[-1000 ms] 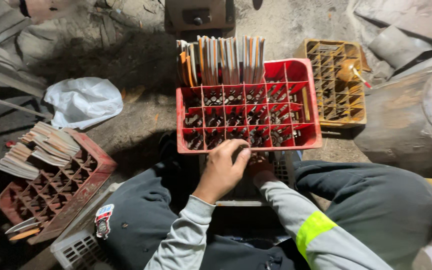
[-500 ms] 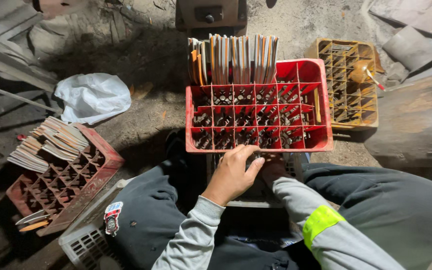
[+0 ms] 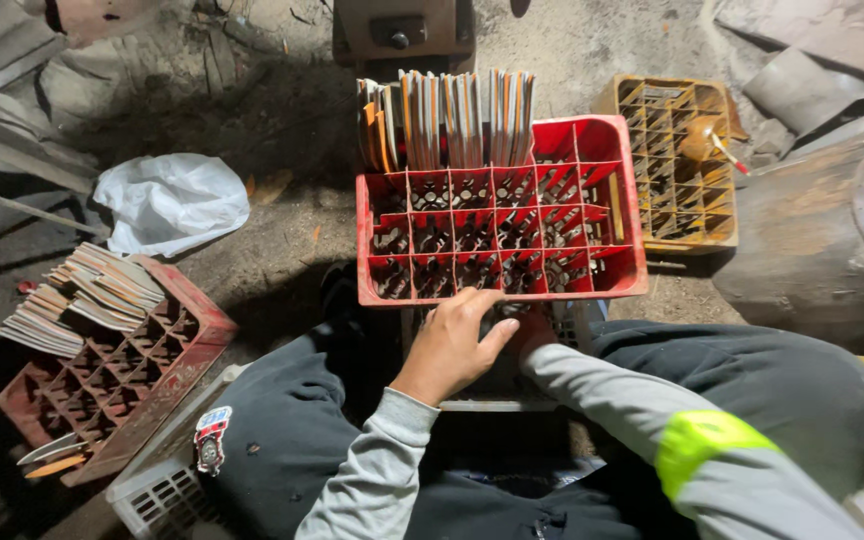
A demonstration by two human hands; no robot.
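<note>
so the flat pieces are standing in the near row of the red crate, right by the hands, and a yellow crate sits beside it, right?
Not quite. In the head view the flat pieces stand in the far row of the red crate, away from the left hand, which rests at the crate's near edge. The yellow crate does sit beside it.

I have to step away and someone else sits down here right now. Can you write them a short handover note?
Left hand: resting on the near rim of the red plastic divided crate, holding nothing visible.
Right hand: mostly hidden behind the left, below the crate; grip cannot be told.
Done: thin flat orange-and-grey pieces stand upright along the crate's far row.
Left: the nearer rows hold no upright pieces. More flat pieces lie stacked on the dark red crate to the left.
</note>
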